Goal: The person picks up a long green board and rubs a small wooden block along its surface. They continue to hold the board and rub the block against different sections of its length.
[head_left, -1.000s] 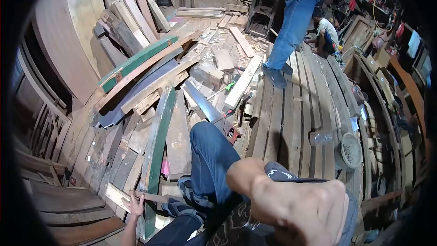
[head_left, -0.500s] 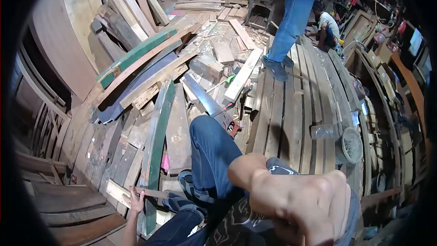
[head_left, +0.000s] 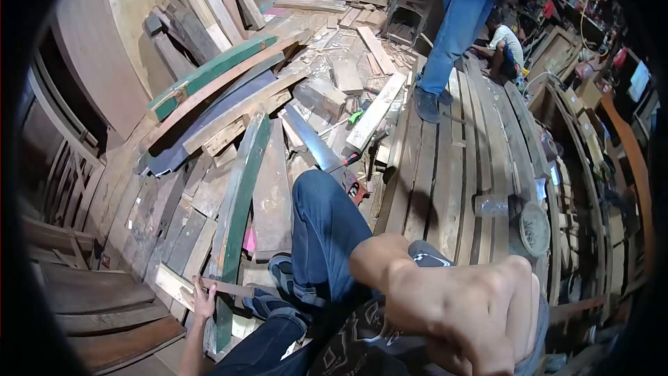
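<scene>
Across the workshop floor, wooden boards, offcuts and shavings spread up to a wall, with more timber leaning at the left. A handsaw lies on the scraps beyond the seated person's raised knee. At the lower left, the left hand has its fingers closed on the end of a thin wooden strip, which crosses a green-sided beam. The right hand looms close to the camera, fingers folded, well apart from the left; whether it grips anything I cannot tell. On the right, a clear plastic container lies beside a grey bucket; their contents are too unclear to tell. Long planks leave room for moving between the knee and a standing person, their edges running lengthwise with narrow gaps between.
</scene>
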Demonstrator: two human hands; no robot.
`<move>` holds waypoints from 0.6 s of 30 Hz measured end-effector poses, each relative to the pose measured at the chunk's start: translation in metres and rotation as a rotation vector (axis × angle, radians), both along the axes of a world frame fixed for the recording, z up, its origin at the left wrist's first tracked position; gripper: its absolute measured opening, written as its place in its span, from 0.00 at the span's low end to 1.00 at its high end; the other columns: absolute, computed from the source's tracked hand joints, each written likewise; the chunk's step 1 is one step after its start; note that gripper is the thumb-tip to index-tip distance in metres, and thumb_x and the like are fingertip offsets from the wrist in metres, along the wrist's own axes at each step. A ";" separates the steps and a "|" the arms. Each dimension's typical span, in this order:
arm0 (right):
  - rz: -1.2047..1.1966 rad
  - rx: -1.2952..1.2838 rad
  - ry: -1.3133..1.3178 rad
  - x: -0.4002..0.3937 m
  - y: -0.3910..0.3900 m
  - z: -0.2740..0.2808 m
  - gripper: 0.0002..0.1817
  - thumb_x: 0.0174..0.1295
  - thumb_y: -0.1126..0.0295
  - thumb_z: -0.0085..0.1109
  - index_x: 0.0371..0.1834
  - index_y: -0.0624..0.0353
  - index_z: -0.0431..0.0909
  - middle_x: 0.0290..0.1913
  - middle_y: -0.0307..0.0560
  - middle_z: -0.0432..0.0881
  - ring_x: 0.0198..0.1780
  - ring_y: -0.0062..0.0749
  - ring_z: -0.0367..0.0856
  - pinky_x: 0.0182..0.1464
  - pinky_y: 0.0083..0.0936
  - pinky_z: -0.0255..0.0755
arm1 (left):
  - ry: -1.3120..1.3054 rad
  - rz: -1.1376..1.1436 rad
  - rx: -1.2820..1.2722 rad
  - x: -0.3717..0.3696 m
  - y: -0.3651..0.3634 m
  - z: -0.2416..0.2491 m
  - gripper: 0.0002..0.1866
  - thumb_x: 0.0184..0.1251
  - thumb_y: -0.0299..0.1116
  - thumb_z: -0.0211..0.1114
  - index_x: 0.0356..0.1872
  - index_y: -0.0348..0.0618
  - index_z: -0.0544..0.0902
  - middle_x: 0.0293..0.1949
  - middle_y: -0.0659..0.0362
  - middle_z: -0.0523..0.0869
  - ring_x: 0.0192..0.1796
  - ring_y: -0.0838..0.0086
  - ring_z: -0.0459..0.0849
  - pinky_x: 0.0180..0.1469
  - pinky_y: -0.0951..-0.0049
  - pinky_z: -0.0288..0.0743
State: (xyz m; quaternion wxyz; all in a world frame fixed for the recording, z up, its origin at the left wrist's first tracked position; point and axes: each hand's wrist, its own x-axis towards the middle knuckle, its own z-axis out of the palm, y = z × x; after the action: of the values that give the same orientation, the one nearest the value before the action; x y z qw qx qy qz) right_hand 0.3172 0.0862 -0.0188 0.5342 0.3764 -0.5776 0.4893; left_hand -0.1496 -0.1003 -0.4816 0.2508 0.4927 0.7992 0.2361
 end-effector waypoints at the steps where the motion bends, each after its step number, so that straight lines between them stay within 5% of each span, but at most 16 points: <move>1: 0.008 0.122 -0.126 0.006 0.015 0.004 0.23 0.58 0.79 0.53 0.07 0.49 0.60 0.13 0.37 0.70 0.12 0.22 0.55 0.20 0.31 0.52 | 0.015 0.009 -0.007 0.001 0.000 0.000 0.41 0.72 0.53 0.59 0.74 0.38 0.52 0.74 0.37 0.57 0.75 0.46 0.59 0.76 0.52 0.44; 4: 0.107 0.100 0.620 -0.043 0.011 -0.004 0.21 0.60 0.72 0.56 0.09 0.52 0.63 0.14 0.33 0.63 0.14 0.20 0.59 0.25 0.25 0.62 | -0.008 0.049 -0.060 0.006 0.002 0.008 0.41 0.71 0.53 0.59 0.75 0.41 0.52 0.74 0.38 0.57 0.76 0.46 0.57 0.76 0.51 0.43; 7: -0.077 -0.261 0.097 -0.043 0.014 -0.023 0.22 0.60 0.62 0.55 0.10 0.55 0.61 0.13 0.40 0.59 0.13 0.32 0.58 0.36 0.42 0.60 | -0.049 0.055 -0.063 0.007 -0.001 0.010 0.41 0.71 0.55 0.58 0.76 0.44 0.51 0.75 0.38 0.55 0.78 0.47 0.53 0.76 0.47 0.41; 10: -0.070 -0.208 -0.310 -0.047 0.016 -0.045 0.20 0.62 0.57 0.55 0.23 0.64 0.71 0.22 0.44 0.70 0.25 0.40 0.66 0.39 0.40 0.63 | 0.002 0.046 -0.048 0.008 0.002 0.007 0.42 0.72 0.53 0.57 0.76 0.40 0.50 0.76 0.37 0.52 0.78 0.47 0.51 0.75 0.48 0.41; 12: 0.111 -0.176 -0.369 -0.053 0.008 -0.053 0.21 0.64 0.56 0.53 0.28 0.68 0.73 0.26 0.47 0.71 0.29 0.44 0.66 0.38 0.38 0.64 | 0.032 0.034 -0.100 0.009 0.001 0.014 0.42 0.73 0.49 0.59 0.74 0.33 0.48 0.75 0.32 0.50 0.78 0.45 0.50 0.77 0.57 0.46; 14: 0.172 -0.127 -0.354 -0.060 0.000 -0.052 0.24 0.68 0.59 0.46 0.26 0.73 0.76 0.18 0.50 0.69 0.15 0.38 0.63 0.32 0.42 0.62 | 0.026 0.053 -0.093 0.011 0.000 0.015 0.42 0.72 0.52 0.58 0.75 0.38 0.49 0.75 0.35 0.52 0.78 0.47 0.50 0.76 0.51 0.43; 16: 0.159 -0.146 -0.225 -0.070 -0.008 -0.059 0.23 0.70 0.62 0.46 0.22 0.70 0.75 0.19 0.48 0.71 0.16 0.35 0.64 0.30 0.41 0.63 | 0.032 0.080 -0.100 0.013 0.000 0.015 0.43 0.71 0.56 0.57 0.76 0.44 0.50 0.76 0.40 0.54 0.79 0.50 0.51 0.75 0.44 0.37; 17: 0.148 -0.175 -0.135 -0.080 -0.015 -0.066 0.22 0.69 0.63 0.51 0.19 0.68 0.75 0.18 0.46 0.73 0.16 0.32 0.64 0.29 0.40 0.62 | 0.025 0.072 -0.101 0.014 0.001 0.016 0.43 0.71 0.55 0.57 0.76 0.42 0.50 0.76 0.39 0.54 0.78 0.49 0.51 0.75 0.46 0.39; 18: 0.228 -0.141 -0.190 -0.075 -0.012 -0.063 0.23 0.70 0.63 0.45 0.20 0.70 0.74 0.18 0.48 0.70 0.15 0.35 0.64 0.30 0.40 0.63 | 0.020 0.066 -0.105 0.015 0.001 0.018 0.43 0.72 0.55 0.57 0.76 0.40 0.50 0.76 0.37 0.53 0.78 0.48 0.51 0.76 0.49 0.41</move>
State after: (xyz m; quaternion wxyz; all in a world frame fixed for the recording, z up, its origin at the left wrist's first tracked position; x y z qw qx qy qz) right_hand 0.2421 0.0743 -0.0820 0.4435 0.3530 -0.5433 0.6193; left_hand -0.1344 -0.0989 -0.4633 0.2604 0.4546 0.8286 0.1973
